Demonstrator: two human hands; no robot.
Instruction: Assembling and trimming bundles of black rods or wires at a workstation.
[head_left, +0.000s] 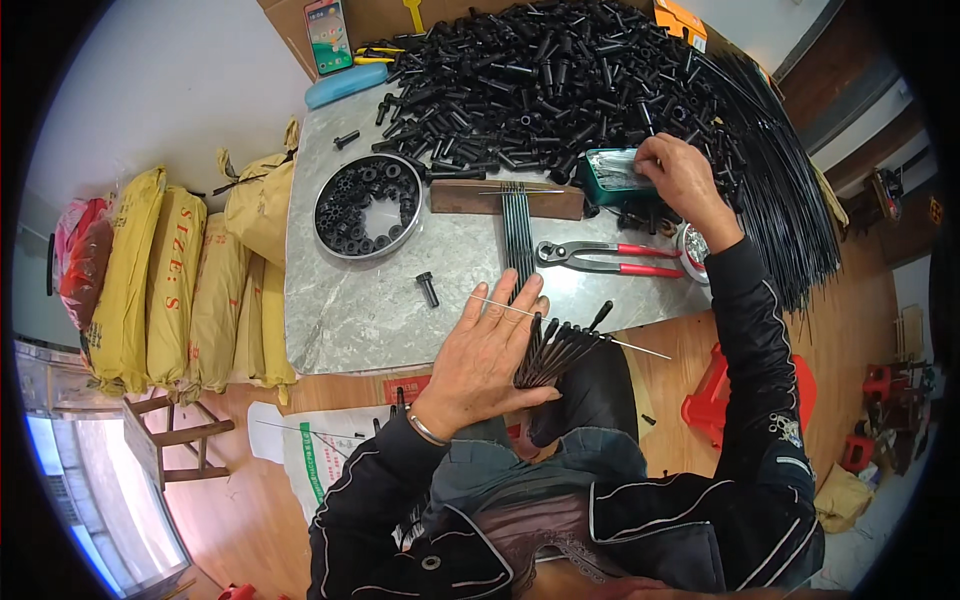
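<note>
My left hand (490, 345) lies palm down at the table's near edge, fingers spread and stretched out, pressing on a bundle of thin dark rods (515, 230). The near ends of the rods fan out beside my thumb as black tips (562, 345). A thin metal wire (640, 349) runs crosswise by these tips and over my fingers. My right hand (682, 178) reaches to a green box (598, 192) of thin silvery pieces. Its fingertips are pinched together at the box's right side; what they hold is too small to make out.
A wooden block (465, 197) lies under the rods' far ends. Red-handled pliers (610, 258) rest to their right, near a small round tub (692, 245). A metal bowl (330, 235) holds black rings. Black plastic parts (540, 75) are heaped behind, with long black rods (790, 200) at right.
</note>
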